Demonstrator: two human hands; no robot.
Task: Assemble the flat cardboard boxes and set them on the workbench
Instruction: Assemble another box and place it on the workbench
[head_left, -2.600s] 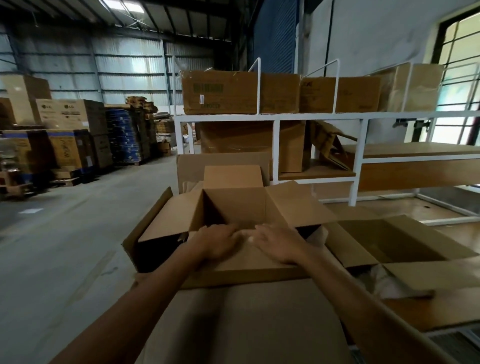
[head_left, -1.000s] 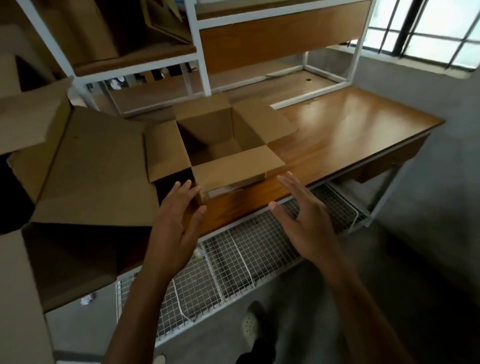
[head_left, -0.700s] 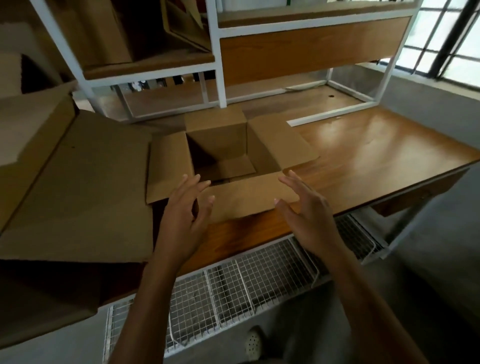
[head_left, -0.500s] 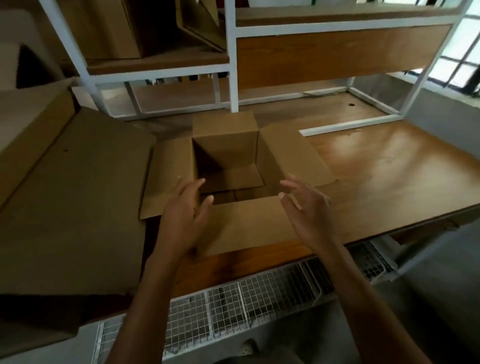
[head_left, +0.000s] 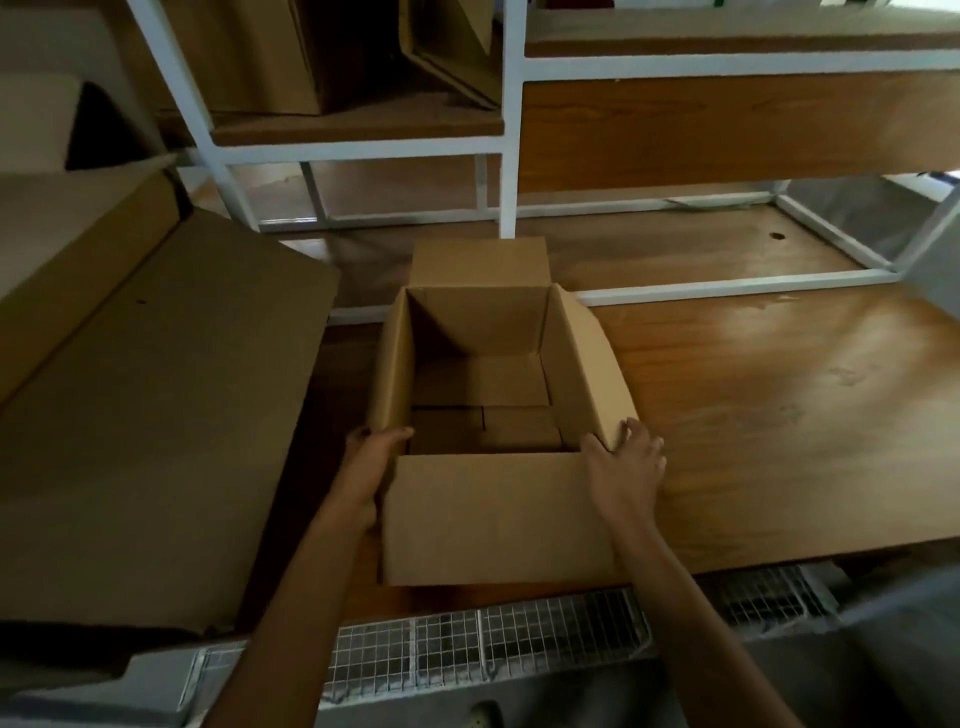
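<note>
An open brown cardboard box (head_left: 498, 519) stands upright on the wooden workbench (head_left: 779, 415), its four top flaps spread, the near flap hanging toward me. My left hand (head_left: 371, 457) grips the box's near left corner, fingers curled over the left wall. My right hand (head_left: 626, 467) grips the near right corner, fingers on the end of the raised right flap. The bottom flaps inside look folded shut.
A larger opened cardboard box (head_left: 156, 415) lies on the bench to the left. A white metal shelf frame (head_left: 511, 156) with more cardboard (head_left: 291, 52) stands behind. A wire mesh rack (head_left: 493, 649) runs under the bench's near edge. Bare bench top lies to the right.
Both hands reached forward from open in the air and took hold of the small box's near corners. The side flaps have lifted from flat.
</note>
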